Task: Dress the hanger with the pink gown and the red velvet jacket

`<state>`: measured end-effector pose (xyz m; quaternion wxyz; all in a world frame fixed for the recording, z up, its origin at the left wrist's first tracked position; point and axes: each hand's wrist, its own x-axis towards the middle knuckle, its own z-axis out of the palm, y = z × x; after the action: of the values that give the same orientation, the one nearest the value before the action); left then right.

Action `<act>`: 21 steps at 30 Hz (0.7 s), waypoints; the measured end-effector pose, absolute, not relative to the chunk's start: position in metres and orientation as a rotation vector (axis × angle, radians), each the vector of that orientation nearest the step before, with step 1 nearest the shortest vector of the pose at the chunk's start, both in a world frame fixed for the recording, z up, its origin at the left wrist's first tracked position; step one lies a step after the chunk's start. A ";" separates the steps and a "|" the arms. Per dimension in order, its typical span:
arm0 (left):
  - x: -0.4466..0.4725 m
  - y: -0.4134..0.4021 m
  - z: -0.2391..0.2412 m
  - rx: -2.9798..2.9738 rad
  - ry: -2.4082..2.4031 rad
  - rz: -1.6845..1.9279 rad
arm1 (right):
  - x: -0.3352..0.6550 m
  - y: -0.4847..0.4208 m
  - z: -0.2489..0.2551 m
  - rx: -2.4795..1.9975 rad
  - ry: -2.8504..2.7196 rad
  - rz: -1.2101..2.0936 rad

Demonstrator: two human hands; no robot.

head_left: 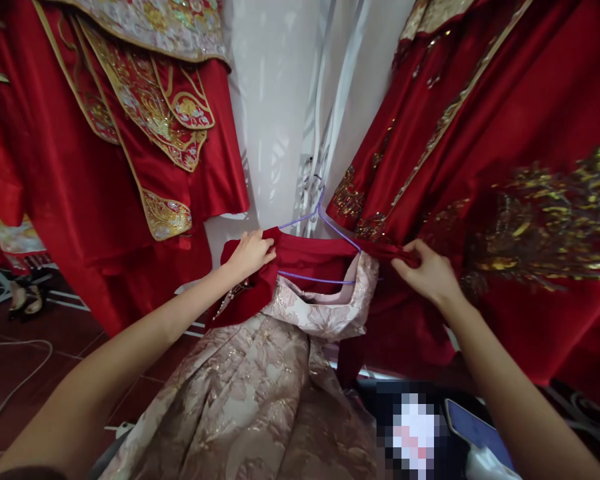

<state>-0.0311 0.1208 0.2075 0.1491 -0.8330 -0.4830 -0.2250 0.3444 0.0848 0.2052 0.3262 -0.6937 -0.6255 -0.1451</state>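
Observation:
A purple wire hanger (300, 219) hangs in the middle, with a pale pink-and-gold brocade dress (260, 387) on it. Around the hanger's shoulders lies a dark red jacket (313, 257), spread out between my hands. My left hand (253, 253) grips the jacket at its left shoulder, fingers curled over the cloth. On the other side my right hand (425, 270) pinches the jacket's right edge and holds it out away from the dress. The dress's bodice (325, 310) shows below the hanger bar.
Red embroidered gowns hang at left (170, 133) and right (520, 220), close to my hands. A white curtain (275, 100) is behind. Low right are a phone (477, 427) and a blurred patch. Dark shoes (26, 299) and a white cable (45, 360) lie at left.

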 end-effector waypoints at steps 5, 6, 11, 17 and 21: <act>-0.023 0.125 0.193 -2.209 -1.444 -0.680 | 0.316 0.079 0.172 -1.724 -1.741 -0.260; -0.021 0.125 0.191 -2.194 -1.448 -0.687 | 0.310 0.077 0.170 -1.709 -1.717 -0.266; -0.015 0.120 0.183 -2.179 -1.474 -0.714 | 0.269 0.067 0.183 -1.584 -1.465 -0.198; -0.016 0.122 0.180 -2.174 -1.500 -0.758 | 0.169 0.064 0.148 -1.217 -1.608 0.166; -0.023 0.123 0.181 -2.213 -1.465 -0.834 | 0.148 0.067 0.120 -1.187 -1.531 0.324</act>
<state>-0.0228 0.1228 0.1813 0.1788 -0.7827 -0.5181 -0.2948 0.1476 0.0665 0.1196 0.5555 -0.5026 -0.6481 0.1373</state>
